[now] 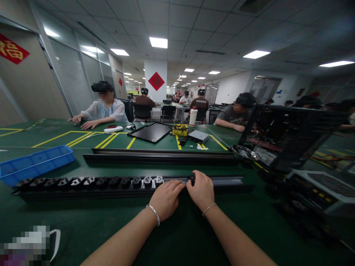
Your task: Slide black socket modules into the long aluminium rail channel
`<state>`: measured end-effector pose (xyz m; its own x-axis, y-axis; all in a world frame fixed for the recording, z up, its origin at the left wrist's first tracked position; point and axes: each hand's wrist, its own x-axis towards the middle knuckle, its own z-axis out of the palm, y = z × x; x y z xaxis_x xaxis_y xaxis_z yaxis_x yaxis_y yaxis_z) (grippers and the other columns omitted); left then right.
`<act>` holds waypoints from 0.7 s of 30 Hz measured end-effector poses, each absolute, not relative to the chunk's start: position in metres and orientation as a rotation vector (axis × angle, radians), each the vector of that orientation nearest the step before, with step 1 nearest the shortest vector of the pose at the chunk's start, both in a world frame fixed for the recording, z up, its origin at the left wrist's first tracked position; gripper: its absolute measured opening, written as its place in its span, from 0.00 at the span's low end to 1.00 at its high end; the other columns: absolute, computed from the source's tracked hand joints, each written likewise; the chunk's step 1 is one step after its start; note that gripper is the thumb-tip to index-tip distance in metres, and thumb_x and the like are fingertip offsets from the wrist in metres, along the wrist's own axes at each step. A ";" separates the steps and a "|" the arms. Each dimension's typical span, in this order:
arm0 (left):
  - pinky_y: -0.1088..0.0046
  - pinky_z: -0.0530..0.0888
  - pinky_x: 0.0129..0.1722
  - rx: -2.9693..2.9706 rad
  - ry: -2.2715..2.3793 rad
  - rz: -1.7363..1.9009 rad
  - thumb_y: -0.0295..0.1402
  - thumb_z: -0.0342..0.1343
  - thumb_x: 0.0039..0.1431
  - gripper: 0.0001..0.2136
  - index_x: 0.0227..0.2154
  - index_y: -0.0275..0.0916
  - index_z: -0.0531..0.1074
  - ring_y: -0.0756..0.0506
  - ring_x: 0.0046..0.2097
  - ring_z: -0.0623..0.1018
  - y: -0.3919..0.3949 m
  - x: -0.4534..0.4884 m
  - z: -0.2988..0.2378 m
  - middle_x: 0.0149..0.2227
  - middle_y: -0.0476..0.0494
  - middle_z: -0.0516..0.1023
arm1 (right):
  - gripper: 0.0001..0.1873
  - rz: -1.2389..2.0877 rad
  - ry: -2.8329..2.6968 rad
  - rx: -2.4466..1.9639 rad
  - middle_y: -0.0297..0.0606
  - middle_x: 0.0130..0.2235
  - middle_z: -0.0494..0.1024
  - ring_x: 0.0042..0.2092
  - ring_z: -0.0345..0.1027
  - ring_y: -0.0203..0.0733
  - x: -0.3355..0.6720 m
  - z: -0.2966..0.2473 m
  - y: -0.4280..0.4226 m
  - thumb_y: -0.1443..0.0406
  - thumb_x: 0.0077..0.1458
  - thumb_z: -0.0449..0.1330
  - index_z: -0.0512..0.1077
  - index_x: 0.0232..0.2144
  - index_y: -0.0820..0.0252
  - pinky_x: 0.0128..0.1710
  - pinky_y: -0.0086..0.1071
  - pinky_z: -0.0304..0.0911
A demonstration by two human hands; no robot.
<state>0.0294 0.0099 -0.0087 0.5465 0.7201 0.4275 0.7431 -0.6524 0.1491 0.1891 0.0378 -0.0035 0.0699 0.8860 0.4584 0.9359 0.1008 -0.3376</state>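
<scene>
A long black channel rail (pixel 227 188) lies across the green table in front of me. A row of small modules (pixel 124 181), black and white and socket-like, sits in its left and middle part. My left hand (pixel 165 198) bends over the rail's front wall just right of the last white module (pixel 159 179), thumb hidden. Close beside it, my right hand (pixel 202 189) is closed around a small black module (pixel 192 180) at the channel. The fingertips of both hands almost meet there. To the right, the rail's pale inner floor shows.
Behind lies a second black rail (pixel 161 158). A blue bin (pixel 39 162) stands left. On the right are an open computer case (pixel 288 129), a metal bowl (pixel 245 152) and a power supply unit (pixel 324 188). Co-workers (pixel 107 107) sit across the table.
</scene>
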 end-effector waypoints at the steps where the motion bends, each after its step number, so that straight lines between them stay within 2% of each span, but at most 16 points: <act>1: 0.65 0.63 0.54 -2.723 -1.286 -0.714 0.21 0.49 0.49 0.25 0.52 0.42 0.61 0.45 0.54 0.66 0.010 0.029 -0.008 0.54 0.45 0.68 | 0.18 -0.112 -1.811 -1.779 0.45 0.44 0.74 0.50 0.62 0.45 0.189 -0.004 0.038 0.64 0.49 0.51 0.67 0.44 0.63 0.52 0.37 0.49; 21: 0.65 0.65 0.50 -2.775 -1.320 -0.672 0.23 0.48 0.51 0.22 0.51 0.42 0.62 0.45 0.50 0.69 0.009 0.030 -0.004 0.51 0.46 0.70 | 0.17 -0.103 -1.810 -1.773 0.42 0.41 0.74 0.46 0.65 0.43 0.192 -0.002 0.039 0.65 0.48 0.52 0.67 0.42 0.62 0.49 0.35 0.51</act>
